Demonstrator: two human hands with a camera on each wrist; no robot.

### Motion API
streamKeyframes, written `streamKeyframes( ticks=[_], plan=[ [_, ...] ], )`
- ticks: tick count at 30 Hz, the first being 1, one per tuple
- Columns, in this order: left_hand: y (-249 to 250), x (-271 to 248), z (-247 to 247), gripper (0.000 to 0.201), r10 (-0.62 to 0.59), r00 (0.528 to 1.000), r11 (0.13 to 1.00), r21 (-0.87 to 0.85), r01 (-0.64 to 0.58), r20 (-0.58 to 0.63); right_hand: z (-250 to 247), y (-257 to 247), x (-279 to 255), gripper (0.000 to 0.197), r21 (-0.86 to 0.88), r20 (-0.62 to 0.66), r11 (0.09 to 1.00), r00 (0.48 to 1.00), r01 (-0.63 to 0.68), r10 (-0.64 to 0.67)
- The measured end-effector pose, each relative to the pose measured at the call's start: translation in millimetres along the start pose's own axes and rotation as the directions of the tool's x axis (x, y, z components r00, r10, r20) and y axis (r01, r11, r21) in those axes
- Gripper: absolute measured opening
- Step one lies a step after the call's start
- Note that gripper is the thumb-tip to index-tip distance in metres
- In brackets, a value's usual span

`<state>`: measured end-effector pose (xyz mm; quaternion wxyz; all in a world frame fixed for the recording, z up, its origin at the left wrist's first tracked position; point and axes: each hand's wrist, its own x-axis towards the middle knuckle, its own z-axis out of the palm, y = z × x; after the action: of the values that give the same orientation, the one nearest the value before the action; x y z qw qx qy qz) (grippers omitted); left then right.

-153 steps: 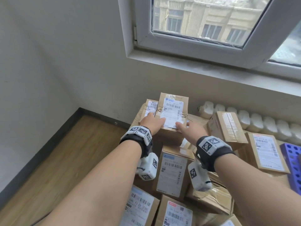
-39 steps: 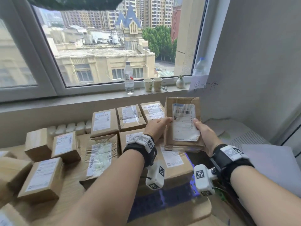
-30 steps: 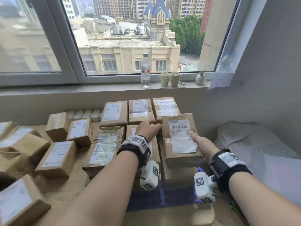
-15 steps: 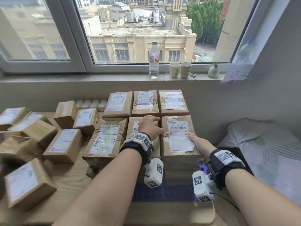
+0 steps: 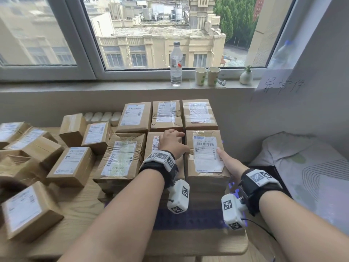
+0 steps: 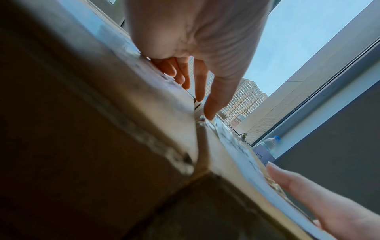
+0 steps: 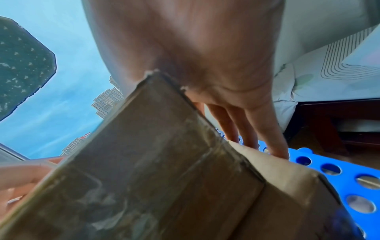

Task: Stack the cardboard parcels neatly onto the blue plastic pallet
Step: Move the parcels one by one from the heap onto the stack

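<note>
Both hands are on the stack. The parcel [image 5: 205, 154] sits at the front right of the pallet [image 5: 190, 217], on top of another box and flush against the middle parcel [image 5: 154, 144] to its left, with three more parcels [image 5: 167, 115] lined up behind under the sill.

From the head view, the right hand [image 5: 229, 163] lies along the parcel's right edge, thumb flat on the white label [image 5: 206, 153]. Its other fingers drop out of sight over the side.

The right wrist view fills that in: those fingers [image 7: 252, 128] run straight down the parcel's side wall towards the blue holed pallet [image 7: 329, 172], not curled under it. The palm presses on the top corner.

The left hand [image 5: 172, 141] rests on the middle parcel, right at the seam. The head view shows only its back. The left wrist view shows what is underneath: fingers [image 6: 213, 95] extended and loose, tips touching down at the seam between the two boxes, gripping nothing. The right thumb [image 6: 294, 183] appears there too, flat on the label.

Loose boxes [image 5: 72, 166] lie scattered on the wooden floor to the left. A bottle [image 5: 176, 65] and two cups [image 5: 207, 76] stand on the sill.
</note>
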<state>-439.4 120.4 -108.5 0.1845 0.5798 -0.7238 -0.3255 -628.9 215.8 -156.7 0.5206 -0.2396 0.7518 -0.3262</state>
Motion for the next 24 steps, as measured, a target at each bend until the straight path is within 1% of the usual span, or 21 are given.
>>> streamKeyframes(
  ticks=[1,2,3,6,9,10,13,16,18,20,22,24],
  plan=[
    [0,0,0,0.059,0.001,1.000,1.000,0.003,-0.001,0.001,3,-4,-6,0.064,-0.020,-0.010,1.000,1.000,0.014,-0.014],
    [-1,0,0,0.059,0.001,1.000,1.000,0.001,-0.001,0.004,4,-5,-6,0.056,-0.033,-0.001,0.999,1.000,0.023,-0.023],
    [-1,-1,0,0.059,0.002,1.000,1.000,-0.003,-0.002,0.009,4,-4,-4,0.053,-0.042,0.013,0.999,1.000,0.023,-0.023],
    [-2,-1,0,0.060,0.004,1.000,1.000,-0.011,-0.004,0.021,4,-3,0,0.057,-0.061,-0.007,0.998,0.999,0.034,-0.034],
    [0,-3,-3,0.061,0.009,0.999,1.000,-0.004,-0.008,0.040,5,-8,-1,0.073,-0.150,-0.063,0.987,0.996,0.050,-0.060],
    [0,-3,-4,0.061,0.010,0.999,1.000,-0.002,-0.010,0.050,6,-12,-2,0.075,-0.190,-0.087,0.980,0.993,0.062,-0.080],
    [3,-4,-10,0.059,0.008,0.997,0.999,-0.035,-0.005,0.071,7,-25,-10,0.071,-0.279,-0.176,0.955,0.972,0.102,-0.155],
    [8,-7,-18,0.054,0.007,0.997,0.997,-0.081,-0.001,0.076,7,-38,-24,0.060,-0.370,-0.262,0.911,0.920,0.182,-0.290],
    [11,-11,-24,0.050,0.005,0.998,0.995,-0.101,0.002,0.067,8,-47,-35,0.054,-0.444,-0.304,0.866,0.870,0.231,-0.388],
    [12,-15,-30,0.048,0.015,0.999,0.996,-0.092,-0.011,0.048,11,-57,-45,0.044,-0.501,-0.323,0.813,0.807,0.298,-0.495],
    [13,-20,-36,0.046,0.032,0.999,0.998,-0.056,-0.030,0.035,15,-64,-56,0.034,-0.567,-0.286,0.744,0.762,0.355,-0.581],
    [12,-27,-42,0.045,0.042,0.999,0.999,-0.026,-0.041,0.027,23,-67,-63,0.029,-0.640,-0.211,0.659,0.734,0.395,-0.645]
  ],
)
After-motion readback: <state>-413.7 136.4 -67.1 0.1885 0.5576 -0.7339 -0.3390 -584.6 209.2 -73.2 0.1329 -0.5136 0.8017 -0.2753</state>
